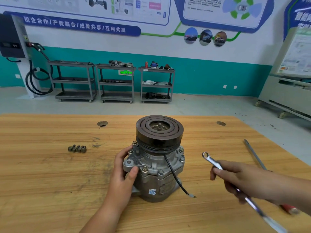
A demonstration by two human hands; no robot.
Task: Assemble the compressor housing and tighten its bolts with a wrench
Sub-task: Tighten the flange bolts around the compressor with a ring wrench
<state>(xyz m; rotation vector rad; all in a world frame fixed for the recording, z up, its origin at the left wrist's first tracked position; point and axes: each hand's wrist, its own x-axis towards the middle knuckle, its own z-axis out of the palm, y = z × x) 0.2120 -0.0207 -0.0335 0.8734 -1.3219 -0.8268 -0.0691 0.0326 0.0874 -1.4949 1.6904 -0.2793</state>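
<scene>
L hand [123, 170] gripping compressor [156, 167] flange, R hand [235, 179] curled round wrench [212, 161], off bolts

Only clean read: blue banner [80, 25] on the far wall, well beyond and up-left of the left-hand fingers [133, 173]. White characters: 校企合作 / 产教融合 / 成果共享 / 互利共赢.

Blue panel [301, 15], far beyond and above the right-hand fingers [217, 172]: large white characters cut by the frame edge. Looks like it starts 智能, rest illegible.

Green tag [125, 72] on the middle cart [116, 83], far beyond the left-hand fingers: bright characters, too blurred to read.

Sticker [152, 192] on the compressor housing [151, 174], below and right of the left-hand fingers: blue-and-white logo, no letters readable.

Wall posters [94, 7] and display board [297, 54]: print too small.
</scene>
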